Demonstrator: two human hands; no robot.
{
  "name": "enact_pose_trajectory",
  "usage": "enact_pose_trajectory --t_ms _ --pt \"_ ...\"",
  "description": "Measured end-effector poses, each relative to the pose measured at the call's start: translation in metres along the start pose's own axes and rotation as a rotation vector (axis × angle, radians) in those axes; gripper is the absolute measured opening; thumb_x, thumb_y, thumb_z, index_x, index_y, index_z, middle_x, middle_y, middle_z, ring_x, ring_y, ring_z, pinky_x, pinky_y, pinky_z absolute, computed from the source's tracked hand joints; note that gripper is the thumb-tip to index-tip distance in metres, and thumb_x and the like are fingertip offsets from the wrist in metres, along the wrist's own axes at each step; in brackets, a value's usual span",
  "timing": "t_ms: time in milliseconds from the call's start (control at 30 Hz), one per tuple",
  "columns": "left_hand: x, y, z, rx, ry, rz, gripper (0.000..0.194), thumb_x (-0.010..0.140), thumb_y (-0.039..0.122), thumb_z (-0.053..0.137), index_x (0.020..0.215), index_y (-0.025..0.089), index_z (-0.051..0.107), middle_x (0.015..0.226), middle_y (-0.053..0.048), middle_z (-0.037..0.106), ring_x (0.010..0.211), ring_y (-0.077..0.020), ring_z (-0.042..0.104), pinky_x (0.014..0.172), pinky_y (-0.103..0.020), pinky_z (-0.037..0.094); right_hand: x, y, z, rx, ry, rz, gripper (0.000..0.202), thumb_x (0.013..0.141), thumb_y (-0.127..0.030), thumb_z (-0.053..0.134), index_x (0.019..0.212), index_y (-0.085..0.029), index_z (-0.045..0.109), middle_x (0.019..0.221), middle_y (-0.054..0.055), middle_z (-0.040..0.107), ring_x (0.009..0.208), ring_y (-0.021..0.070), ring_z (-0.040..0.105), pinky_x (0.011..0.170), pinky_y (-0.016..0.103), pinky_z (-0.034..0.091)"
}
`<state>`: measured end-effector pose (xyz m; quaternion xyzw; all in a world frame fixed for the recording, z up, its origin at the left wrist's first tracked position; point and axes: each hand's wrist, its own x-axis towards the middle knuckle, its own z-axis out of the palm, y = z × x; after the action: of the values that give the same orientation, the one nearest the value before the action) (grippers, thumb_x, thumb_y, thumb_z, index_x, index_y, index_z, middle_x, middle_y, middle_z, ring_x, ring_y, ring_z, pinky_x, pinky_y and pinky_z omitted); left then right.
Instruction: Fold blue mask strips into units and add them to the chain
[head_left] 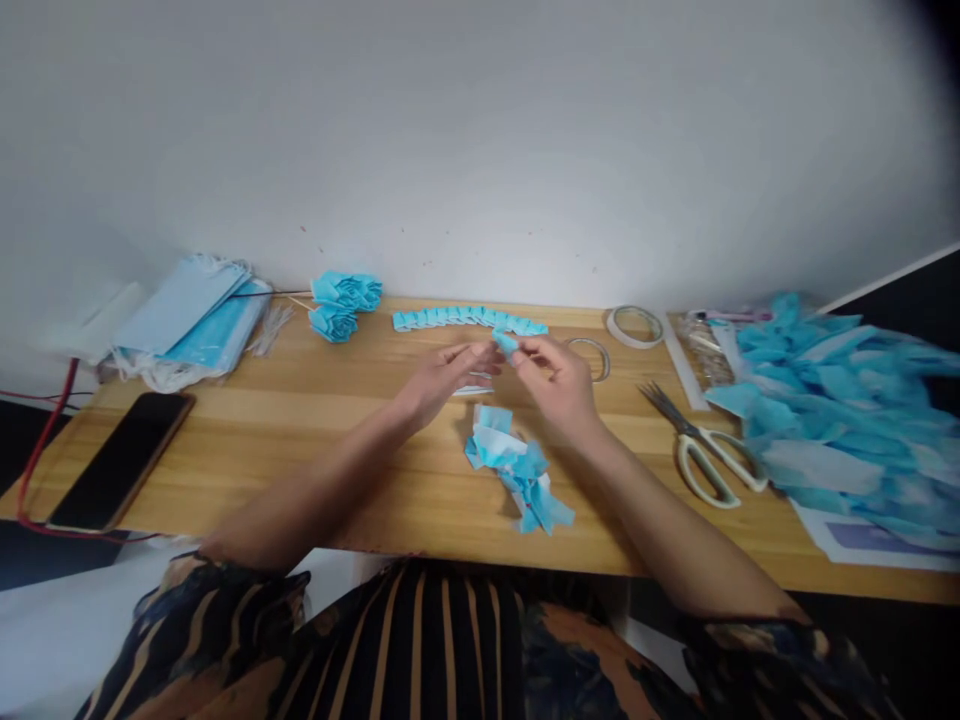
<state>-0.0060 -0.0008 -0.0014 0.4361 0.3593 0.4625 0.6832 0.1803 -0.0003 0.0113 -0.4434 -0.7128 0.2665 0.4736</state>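
Observation:
Between the thumb and fingers of my right hand (559, 380) is a small folded blue petal (505, 342), made of thin sheet material. My left hand (450, 380) is beside it, fingers stretched toward the petal and slightly blurred; whether they touch it is unclear. Behind both hands runs a curved row of folded blue petals (442, 318). A loose heap of blue and white scraps (510, 455) lies on the table nearer my body. A thin white strip (474, 390) shows partly beneath my left hand.
Blue flowers on stems (345, 295), packed face masks (191, 315) and a phone (124, 460) lie left. To the right are tape rolls (634, 328), a metal ring (600, 350), scissors (697, 445) and a big pile of blue pieces (847, 400). A wall (480, 150) rises behind.

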Motion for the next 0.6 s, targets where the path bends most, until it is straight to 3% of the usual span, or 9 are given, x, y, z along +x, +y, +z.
enact_pose_trajectory --t_ms 100,200,300,367,500,600 --pt "-0.001 -0.003 -0.002 -0.101 0.017 -0.02 0.042 0.078 0.051 0.08 0.094 0.013 0.076 0.097 -0.011 0.076 0.087 -0.0171 0.071 0.083 -0.032 0.058 -0.004 -0.005 0.003 -0.233 -0.181 -0.311 0.022 0.088 -0.035 0.065 0.105 -0.024 0.074 0.108 0.008 0.077 0.1 0.0277 0.068 0.092 0.046 0.051" --pt "-0.002 -0.005 -0.01 -0.119 0.102 -0.052 0.035 0.073 0.038 0.086 0.093 0.012 0.075 0.09 -0.009 0.076 0.077 -0.0154 0.071 0.074 -0.028 0.059 -0.009 -0.004 0.001 -0.259 -0.214 -0.403 0.02 0.092 -0.033 0.062 0.106 -0.026 0.074 0.108 0.007 0.078 0.101 0.0274 0.07 0.089 0.046 0.052" --pt "-0.002 -0.006 -0.015 -0.064 0.141 -0.082 0.032 0.076 0.035 0.082 0.094 0.01 0.074 0.085 -0.01 0.076 0.07 -0.0161 0.071 0.062 -0.025 0.056 -0.011 0.003 -0.006 -0.235 -0.072 -0.332 0.017 0.095 -0.028 0.058 0.104 -0.027 0.073 0.102 0.006 0.078 0.096 0.0248 0.07 0.089 0.045 0.053" --pt "-0.002 -0.006 -0.014 0.023 0.128 -0.086 0.03 0.078 0.038 0.079 0.09 0.01 0.074 0.079 -0.01 0.076 0.065 -0.0152 0.069 0.057 -0.024 0.054 -0.011 0.009 -0.012 -0.231 -0.004 -0.228 0.022 0.093 -0.031 0.06 0.112 -0.028 0.071 0.11 0.007 0.076 0.104 0.0263 0.069 0.093 0.046 0.053" --pt "-0.006 -0.007 -0.009 0.201 0.057 -0.051 0.034 0.079 0.047 0.076 0.082 0.013 0.073 0.066 -0.006 0.072 0.054 -0.013 0.063 0.052 -0.022 0.05 -0.01 0.016 -0.014 -0.057 -0.083 -0.016 0.049 0.089 -0.038 0.066 0.137 -0.03 0.06 0.134 0.008 0.067 0.123 0.0274 0.062 0.101 0.047 0.052" --pt "-0.009 -0.007 -0.006 0.268 0.038 -0.02 0.035 0.078 0.048 0.076 0.083 0.013 0.073 0.057 -0.003 0.067 0.046 -0.0099 0.055 0.048 -0.021 0.045 -0.012 0.018 -0.009 0.115 -0.169 0.106 0.053 0.086 -0.044 0.07 0.136 -0.029 0.062 0.128 0.007 0.071 0.117 0.0254 0.066 0.102 0.044 0.051"
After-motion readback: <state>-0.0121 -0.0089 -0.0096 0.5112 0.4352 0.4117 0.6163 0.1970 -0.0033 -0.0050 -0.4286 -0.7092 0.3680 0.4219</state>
